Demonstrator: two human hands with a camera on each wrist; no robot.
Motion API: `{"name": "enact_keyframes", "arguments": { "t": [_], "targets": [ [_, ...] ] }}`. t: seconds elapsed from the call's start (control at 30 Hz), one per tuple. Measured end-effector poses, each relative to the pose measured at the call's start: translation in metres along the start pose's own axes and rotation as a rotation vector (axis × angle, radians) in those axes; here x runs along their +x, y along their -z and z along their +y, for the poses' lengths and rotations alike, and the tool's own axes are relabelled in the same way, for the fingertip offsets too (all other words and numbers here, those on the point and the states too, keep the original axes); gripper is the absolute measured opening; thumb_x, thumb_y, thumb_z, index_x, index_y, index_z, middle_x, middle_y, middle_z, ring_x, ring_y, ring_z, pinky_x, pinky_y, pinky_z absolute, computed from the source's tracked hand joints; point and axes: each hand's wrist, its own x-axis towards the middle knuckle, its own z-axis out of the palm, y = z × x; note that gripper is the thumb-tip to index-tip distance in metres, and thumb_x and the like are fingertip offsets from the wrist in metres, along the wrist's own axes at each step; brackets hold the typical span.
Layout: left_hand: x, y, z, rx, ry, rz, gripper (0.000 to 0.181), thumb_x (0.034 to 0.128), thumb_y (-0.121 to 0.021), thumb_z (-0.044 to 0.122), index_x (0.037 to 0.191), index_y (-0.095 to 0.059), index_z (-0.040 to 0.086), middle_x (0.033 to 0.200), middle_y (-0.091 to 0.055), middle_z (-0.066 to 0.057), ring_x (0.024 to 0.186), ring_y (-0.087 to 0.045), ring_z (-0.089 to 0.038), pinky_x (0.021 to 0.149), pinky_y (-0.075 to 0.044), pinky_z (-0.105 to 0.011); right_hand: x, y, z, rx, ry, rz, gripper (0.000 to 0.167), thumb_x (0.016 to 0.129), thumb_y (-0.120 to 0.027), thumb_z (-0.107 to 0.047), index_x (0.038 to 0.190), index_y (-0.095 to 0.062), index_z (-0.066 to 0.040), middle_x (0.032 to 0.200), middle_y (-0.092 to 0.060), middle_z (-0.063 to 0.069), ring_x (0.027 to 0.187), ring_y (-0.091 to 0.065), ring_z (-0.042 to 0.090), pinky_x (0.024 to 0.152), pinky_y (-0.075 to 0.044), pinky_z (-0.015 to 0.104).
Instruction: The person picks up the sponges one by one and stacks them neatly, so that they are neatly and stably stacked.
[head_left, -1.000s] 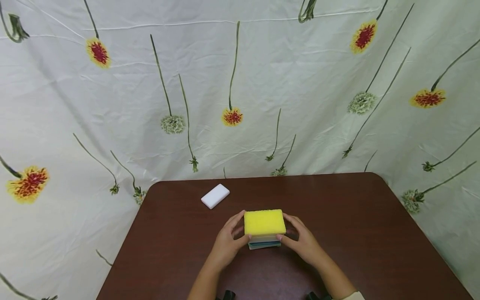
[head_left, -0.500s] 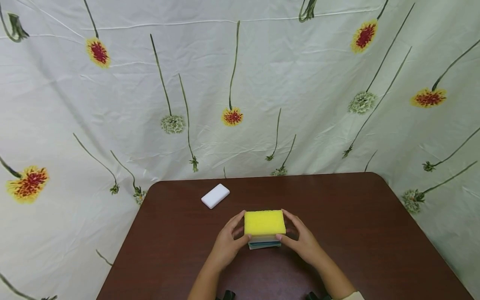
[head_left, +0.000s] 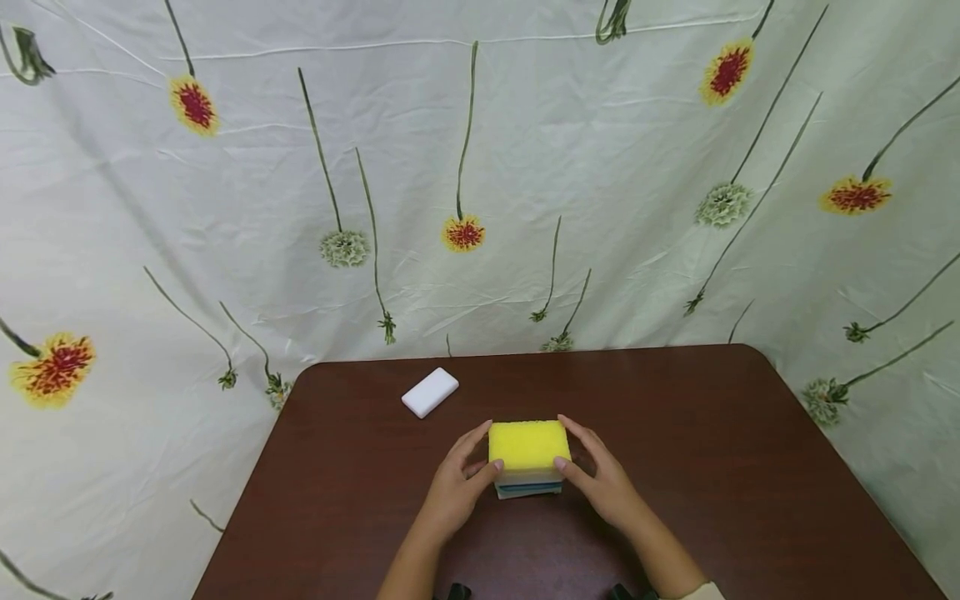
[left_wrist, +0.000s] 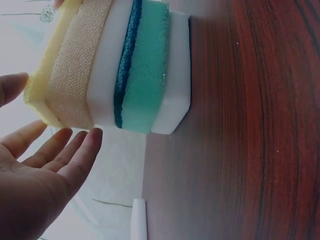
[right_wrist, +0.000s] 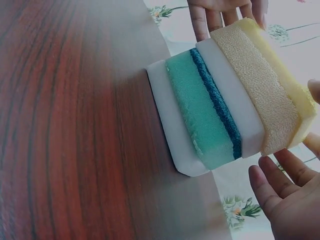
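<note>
A stack of sponges stands on the table between both hands. A yellow sponge (head_left: 528,443) tops it. Below it comes a beige porous layer (right_wrist: 257,85); whether the two are one piece I cannot tell. Under these lie a white block (left_wrist: 106,65), a green sponge (left_wrist: 145,70) with a dark blue scouring face (left_wrist: 127,65) upward, and another white block (left_wrist: 175,70) at the bottom. The left hand (head_left: 453,485) frames the stack's upper left end with spread, relaxed fingers. Opposite, the right hand (head_left: 609,485) has its fingers similarly spread around the upper right end.
A loose white block (head_left: 431,392) lies farther back on the brown wooden table (head_left: 712,450), left of the stack. Behind the table hangs a pale cloth (head_left: 405,125) printed with flowers.
Both thumbs have risen slightly along the yellow sponge's near edge. The right index finger has shifted slightly left and away at the far corner. The stack stays nearly still.
</note>
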Motion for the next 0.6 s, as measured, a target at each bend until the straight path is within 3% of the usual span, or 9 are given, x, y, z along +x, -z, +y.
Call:
{"name": "enact_keyframes", "arguments": {
  "t": [0.17, 0.4, 0.6],
  "targets": [
    [0.0005, -0.0008, -0.0001, -0.006, 0.006, 0.004, 0.062, 0.0958, -0.07, 0.028, 0.152, -0.045, 0.029, 0.157, -0.043, -0.005, 0.145, -0.042, -0.033, 0.108, -0.048, -0.044, 0.0005, -0.0011, 0.0006, 0.021, -0.021, 0.003, 0.061, 0.1, -0.065, -0.027, 0.154, -0.037, -0.038, 0.159, -0.039, 0.005, 0.144, -0.039, 0.017, 0.11, -0.044, 0.027],
    [0.0016, -0.0026, -0.0015, -0.032, 0.01, 0.01, 0.062, 0.0944, -0.072, 0.024, 0.151, -0.047, 0.026, 0.155, -0.045, -0.008, 0.144, -0.044, -0.034, 0.106, -0.05, -0.04, 0.0, -0.0032, 0.0017, 0.054, -0.078, 0.008, 0.061, 0.098, -0.067, -0.03, 0.151, -0.039, -0.039, 0.161, -0.037, 0.0, 0.148, -0.036, 0.027, 0.114, -0.042, 0.043],
    [0.0014, -0.0032, -0.0008, -0.059, 0.013, 0.013, 0.062, 0.0938, -0.073, 0.022, 0.151, -0.048, 0.025, 0.155, -0.045, -0.01, 0.142, -0.047, -0.034, 0.103, -0.052, -0.037, 0.0004, -0.0037, 0.0016, 0.068, -0.085, -0.001, 0.06, 0.098, -0.068, -0.03, 0.151, -0.04, -0.038, 0.16, -0.037, 0.001, 0.145, -0.04, 0.027, 0.111, -0.045, 0.034]
  ]
}}
